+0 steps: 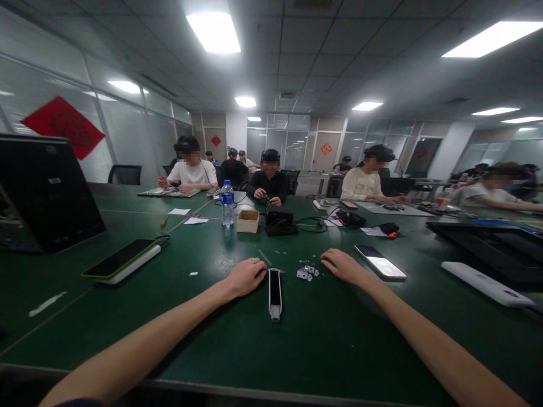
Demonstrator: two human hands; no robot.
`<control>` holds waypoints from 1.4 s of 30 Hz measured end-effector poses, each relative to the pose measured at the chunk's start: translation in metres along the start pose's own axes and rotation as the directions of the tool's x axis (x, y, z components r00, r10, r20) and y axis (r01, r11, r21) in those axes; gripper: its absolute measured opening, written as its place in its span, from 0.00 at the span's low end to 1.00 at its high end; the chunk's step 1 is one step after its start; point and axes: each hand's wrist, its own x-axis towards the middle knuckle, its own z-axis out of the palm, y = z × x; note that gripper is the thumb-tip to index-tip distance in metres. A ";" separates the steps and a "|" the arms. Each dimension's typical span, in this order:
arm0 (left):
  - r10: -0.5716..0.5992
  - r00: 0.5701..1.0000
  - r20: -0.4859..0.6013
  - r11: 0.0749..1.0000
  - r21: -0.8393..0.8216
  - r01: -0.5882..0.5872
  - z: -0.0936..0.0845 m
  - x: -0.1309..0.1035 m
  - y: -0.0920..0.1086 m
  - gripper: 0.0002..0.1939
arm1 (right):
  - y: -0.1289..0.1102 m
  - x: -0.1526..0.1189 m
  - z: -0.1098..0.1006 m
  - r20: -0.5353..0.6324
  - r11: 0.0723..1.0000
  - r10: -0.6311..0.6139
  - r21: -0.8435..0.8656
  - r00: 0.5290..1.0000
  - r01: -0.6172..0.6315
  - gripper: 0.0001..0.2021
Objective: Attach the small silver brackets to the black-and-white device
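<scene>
Shows gridded tile ceiling (258,62), lit rectangular light panels (214,32). Has glass partitions (127,130) along left and far side, big red diamond-shaped sign (63,127) on left, smaller red signs (326,149) at far end. Includes white column (236,133), black chair (124,174) at left, green table (190,350) in front.

Left forearm (165,330): bared, extended forward and inward.
Left hand (246,277): turned palm down, fingers curled.
Right forearm (418,319): bared, extended forward and inward.
Right hand (343,265): held palm down, fingers loosely bent.
</scene>
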 end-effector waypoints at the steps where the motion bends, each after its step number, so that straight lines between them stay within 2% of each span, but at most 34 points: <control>1: 0.000 1.000 0.000 1.000 -0.003 0.000 0.000 0.000 0.000 0.09 | -0.002 0.001 0.001 -0.010 1.000 -0.020 0.018 1.000 0.021 0.15; 5: 0.001 1.000 -0.015 1.000 -0.018 -0.002 0.001 -0.001 0.000 0.09 | -0.012 0.004 0.004 0.000 0.994 -0.099 0.046 0.995 0.099 0.15; 10: -0.012 1.000 -0.019 0.999 -0.042 0.011 0.000 -0.003 -0.001 0.09 | -0.021 0.013 -0.001 0.036 0.994 -0.106 0.012 0.994 0.105 0.13; 16: 0.008 1.000 -0.026 1.000 -0.030 -0.009 0.002 -0.002 -0.002 0.09 | -0.030 0.035 -0.014 0.175 0.995 0.009 -0.097 0.985 0.008 0.09; 19: 0.010 0.999 -0.032 1.000 -0.016 -0.011 0.003 0.000 -0.003 0.08 | -0.032 0.044 -0.015 0.204 0.993 0.052 -0.112 0.978 -0.030 0.08; 24: 0.016 0.999 -0.033 0.999 -0.035 -0.018 0.003 0.000 -0.002 0.08 | -0.037 0.047 -0.015 0.185 0.989 0.068 -0.142 0.980 -0.041 0.08; 29: 0.010 0.999 -0.032 0.999 -0.035 -0.012 0.001 0.000 0.000 0.08 | -0.048 0.040 -0.015 0.075 0.983 0.069 -0.174 0.995 -0.055 0.10; 32: 0.010 1.000 -0.021 0.999 -0.040 -0.010 -0.001 -0.001 0.002 0.08 | -0.064 0.037 -0.014 -0.040 0.996 0.008 -0.091 0.999 -0.011 0.07; 35: -0.010 0.999 -0.043 0.999 -0.038 0.008 -0.001 -0.002 0.002 0.08 | -0.088 0.038 -0.015 -0.115 0.994 -0.051 0.088 0.992 0.061 0.07; 38: -0.024 0.993 -0.112 0.998 -0.061 0.017 -0.001 -0.003 0.002 0.10 | -0.113 0.043 -0.018 -0.136 0.958 -0.083 0.261 0.987 0.116 0.07; 42: -0.034 0.974 -0.224 0.988 -0.156 -0.002 0.001 -0.004 0.001 0.11 | -0.136 0.052 -0.018 -0.105 0.884 -0.144 0.433 0.984 0.176 0.08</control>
